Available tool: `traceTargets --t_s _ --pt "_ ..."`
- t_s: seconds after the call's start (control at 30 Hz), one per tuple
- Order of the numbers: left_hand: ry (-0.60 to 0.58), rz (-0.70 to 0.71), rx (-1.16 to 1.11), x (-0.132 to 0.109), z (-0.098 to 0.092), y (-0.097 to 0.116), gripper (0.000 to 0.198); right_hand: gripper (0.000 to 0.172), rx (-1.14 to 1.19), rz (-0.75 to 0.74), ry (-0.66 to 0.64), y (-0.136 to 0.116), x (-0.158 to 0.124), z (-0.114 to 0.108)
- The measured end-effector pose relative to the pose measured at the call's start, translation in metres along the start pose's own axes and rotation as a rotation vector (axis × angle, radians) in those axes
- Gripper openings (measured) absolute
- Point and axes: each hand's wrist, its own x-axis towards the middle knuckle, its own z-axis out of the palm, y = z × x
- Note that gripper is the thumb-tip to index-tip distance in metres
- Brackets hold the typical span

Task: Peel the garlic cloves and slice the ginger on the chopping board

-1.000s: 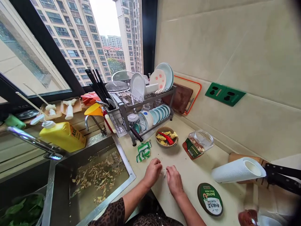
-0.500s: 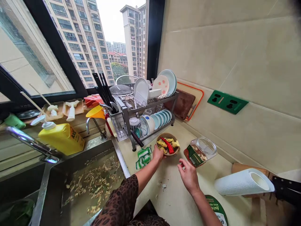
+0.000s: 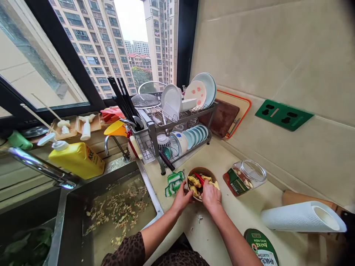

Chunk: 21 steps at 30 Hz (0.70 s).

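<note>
Both hands (image 3: 196,199) are closed about a brown bowl (image 3: 202,169), left fingers (image 3: 186,195) clasped on its rim, right fingers (image 3: 206,190) pressed onto ginger (image 3: 193,181) and red chilli (image 3: 199,178) left inside; scraps (image 3: 116,210) are held in the steel sink (image 3: 149,188).

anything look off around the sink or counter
The stainless sink stands out: its basin is filled with cloudy water and lots of floating vegetable scraps. A small pale scrap also lies loose on the counter, just below the brown bowl where the left hand and right hand are working.
</note>
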Motion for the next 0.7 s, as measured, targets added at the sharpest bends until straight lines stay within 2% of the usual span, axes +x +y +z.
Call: traceTargets --t_s 0.07,0.1,0.2,0.3,0.4,0.5,0.57,0.63,0.7 --pt "0.053 0.079 0.096 -0.007 -0.008 0.006 0.066 0.026 0.016 0.021 0.038 0.014 0.001 -0.008" --pt "0.089 0.164 0.179 -0.012 -0.013 0.010 0.060 0.026 0.051 0.040 0.061 0.023 0.002 -0.011" --pt "0.169 0.556 0.489 -0.027 -0.022 0.032 0.034 0.030 0.367 0.025 0.085 0.055 0.001 -0.018" --pt "0.141 0.950 0.761 -0.041 -0.019 0.056 0.021 0.040 0.869 -0.144 -0.083 0.078 -0.007 -0.022" --pt "0.013 1.199 1.070 -0.050 -0.006 0.071 0.026 0.048 1.145 -0.243 -0.365 0.084 -0.026 -0.026" --pt "-0.156 1.215 1.196 -0.054 0.006 0.073 0.025 0.049 1.281 -0.251 -0.523 0.087 -0.044 -0.028" --pt "-0.225 1.115 1.088 -0.054 0.008 0.073 0.022 0.053 1.401 -0.180 -0.520 0.093 -0.048 -0.026" --pt "-0.285 0.892 0.824 -0.053 0.006 0.073 0.022 0.058 1.514 -0.081 -0.431 0.102 -0.047 -0.023" --pt "-0.331 0.588 0.412 -0.051 0.000 0.074 0.030 0.060 1.582 -0.015 -0.314 0.110 -0.042 -0.021"
